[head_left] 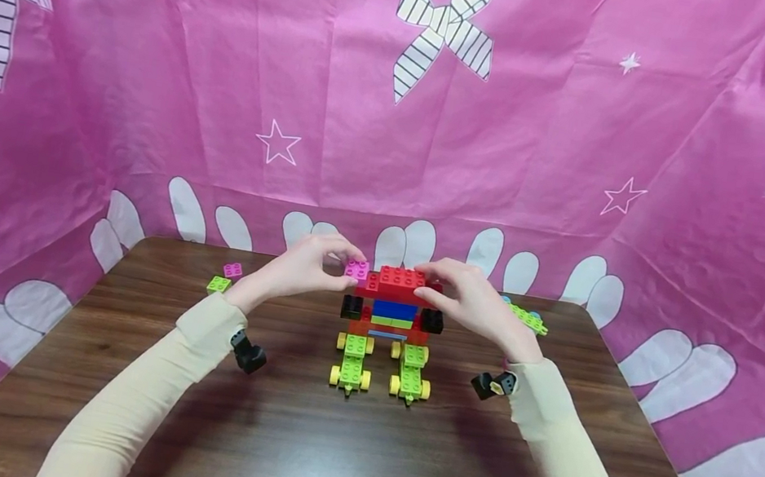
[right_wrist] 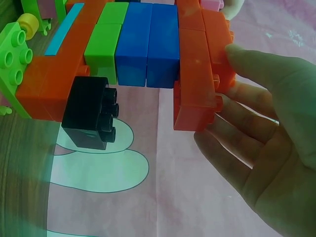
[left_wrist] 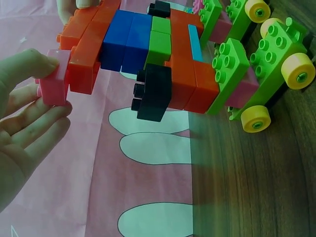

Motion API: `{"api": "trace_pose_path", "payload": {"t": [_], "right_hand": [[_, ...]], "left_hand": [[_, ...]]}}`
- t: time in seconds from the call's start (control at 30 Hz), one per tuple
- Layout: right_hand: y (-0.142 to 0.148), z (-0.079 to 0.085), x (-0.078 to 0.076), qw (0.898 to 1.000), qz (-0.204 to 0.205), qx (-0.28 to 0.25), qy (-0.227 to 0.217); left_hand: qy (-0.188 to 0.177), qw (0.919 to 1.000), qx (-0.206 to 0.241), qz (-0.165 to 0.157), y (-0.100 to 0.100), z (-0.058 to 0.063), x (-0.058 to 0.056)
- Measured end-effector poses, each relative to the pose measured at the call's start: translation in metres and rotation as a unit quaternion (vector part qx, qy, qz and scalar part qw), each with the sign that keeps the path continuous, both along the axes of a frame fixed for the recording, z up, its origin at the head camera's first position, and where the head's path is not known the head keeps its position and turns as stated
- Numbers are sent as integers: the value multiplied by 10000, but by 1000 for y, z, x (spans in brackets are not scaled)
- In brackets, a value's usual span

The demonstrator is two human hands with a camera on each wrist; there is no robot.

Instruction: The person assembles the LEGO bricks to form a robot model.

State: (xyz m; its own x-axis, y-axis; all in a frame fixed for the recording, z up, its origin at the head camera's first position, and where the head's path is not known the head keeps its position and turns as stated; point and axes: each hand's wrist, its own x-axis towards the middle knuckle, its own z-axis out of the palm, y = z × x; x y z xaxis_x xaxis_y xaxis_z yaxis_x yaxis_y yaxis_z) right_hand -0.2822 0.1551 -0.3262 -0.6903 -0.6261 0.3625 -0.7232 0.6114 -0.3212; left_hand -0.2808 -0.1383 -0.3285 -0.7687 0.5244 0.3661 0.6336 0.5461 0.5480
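A toy figure of building bricks stands mid-table on two lime wheeled bases point(head_left: 352, 362) with yellow wheels. Its middle has blue bricks point(left_wrist: 126, 39) and lime bricks point(right_wrist: 104, 54), with a black brick point(right_wrist: 86, 111) jutting out at each side. My left hand point(head_left: 308, 264) pinches a pink brick point(left_wrist: 54, 81) between thumb and fingers at the left end of the red top row. At the right, my right hand point(head_left: 459, 291) grips the upper red brick point(right_wrist: 217, 47), thumb on its near face and fingers behind.
Loose pink point(head_left: 233, 270) and lime point(head_left: 219, 284) bricks lie at the table's back left. More lime and blue pieces point(head_left: 528, 318) lie behind the right forearm. A pink patterned cloth point(head_left: 370, 121) hangs around the wooden table point(head_left: 291, 456).
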Motion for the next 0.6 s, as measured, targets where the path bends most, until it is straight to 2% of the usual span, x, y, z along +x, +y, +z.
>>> {"api": "trace_pose_path", "payload": {"t": [0.27, 0.6], "right_hand": [[0, 0, -1, 10000, -6, 10, -22], [0, 0, 0, 10000, -6, 14, 23]], "left_hand": [[77, 10000, -13, 49, 1, -2, 0], [89, 9999, 134, -55, 1, -3, -1]]}}
